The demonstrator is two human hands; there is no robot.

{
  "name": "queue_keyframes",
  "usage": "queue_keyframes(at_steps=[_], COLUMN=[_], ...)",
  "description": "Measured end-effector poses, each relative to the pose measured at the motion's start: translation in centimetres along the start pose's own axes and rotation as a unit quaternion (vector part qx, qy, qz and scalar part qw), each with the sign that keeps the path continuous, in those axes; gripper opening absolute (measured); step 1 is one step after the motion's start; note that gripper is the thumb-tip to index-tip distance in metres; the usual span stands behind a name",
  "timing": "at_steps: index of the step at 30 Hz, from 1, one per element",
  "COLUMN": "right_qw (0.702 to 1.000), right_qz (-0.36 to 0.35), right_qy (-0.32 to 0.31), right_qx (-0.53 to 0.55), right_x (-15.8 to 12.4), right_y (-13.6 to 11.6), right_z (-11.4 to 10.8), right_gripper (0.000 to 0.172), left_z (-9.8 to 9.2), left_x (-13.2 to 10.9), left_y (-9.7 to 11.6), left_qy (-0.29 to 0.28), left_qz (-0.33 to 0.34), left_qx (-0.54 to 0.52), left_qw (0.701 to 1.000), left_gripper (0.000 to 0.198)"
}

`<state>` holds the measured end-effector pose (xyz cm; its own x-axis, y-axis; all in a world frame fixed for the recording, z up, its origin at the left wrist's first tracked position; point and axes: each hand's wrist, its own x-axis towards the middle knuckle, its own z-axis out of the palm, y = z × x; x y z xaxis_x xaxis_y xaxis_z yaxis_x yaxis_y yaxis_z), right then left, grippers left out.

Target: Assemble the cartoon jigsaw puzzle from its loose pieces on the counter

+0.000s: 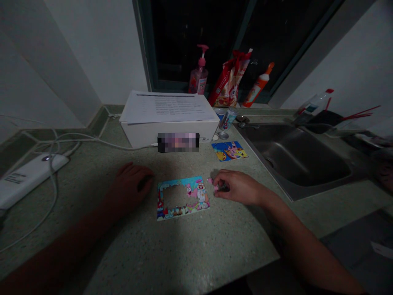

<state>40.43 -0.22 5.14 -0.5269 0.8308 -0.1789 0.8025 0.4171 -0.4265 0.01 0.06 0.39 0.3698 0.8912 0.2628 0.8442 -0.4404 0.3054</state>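
A partly assembled jigsaw puzzle (183, 198) with a cartoon print lies flat on the speckled countertop (181, 250), with a gap of bare counter in its left-middle. My right hand (238, 187) is at the puzzle's right edge, its fingertips pinching a small pink jigsaw piece (214, 184) just above the counter. My left hand (130, 186) rests curled on the counter, close to the puzzle's upper left corner. Nothing shows in its fingers. Further back, a small picture card (229, 150) with matching cartoon figures lies flat.
A white box (170, 135) topped with printed papers stands behind the puzzle, with a blurred patch on its front. A steel sink (294, 157) is set in the counter to the right. A white power strip (29, 180) and cables lie left. Several bottles stand by the window.
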Motion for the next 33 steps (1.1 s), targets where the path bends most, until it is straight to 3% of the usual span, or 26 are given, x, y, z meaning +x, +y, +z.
queue_keyframes(at_steps=[21, 33], right_qw=[1.0, 0.999], right_qz=[0.014, -0.053], right_qy=[0.012, 0.012], right_qx=[-0.012, -0.008], right_x=[0.0, -0.06], right_y=[0.46, 0.17], right_z=[0.2, 0.02], right_gripper=[0.012, 0.02], left_z=[-0.22, 0.06], left_x=[0.01, -0.07], left_y=[0.45, 0.0], left_qy=[0.007, 0.004], left_qz=[-0.01, 0.005], left_qx=[-0.013, -0.003], left_qw=[1.0, 1.0], left_gripper=[0.025, 0.026])
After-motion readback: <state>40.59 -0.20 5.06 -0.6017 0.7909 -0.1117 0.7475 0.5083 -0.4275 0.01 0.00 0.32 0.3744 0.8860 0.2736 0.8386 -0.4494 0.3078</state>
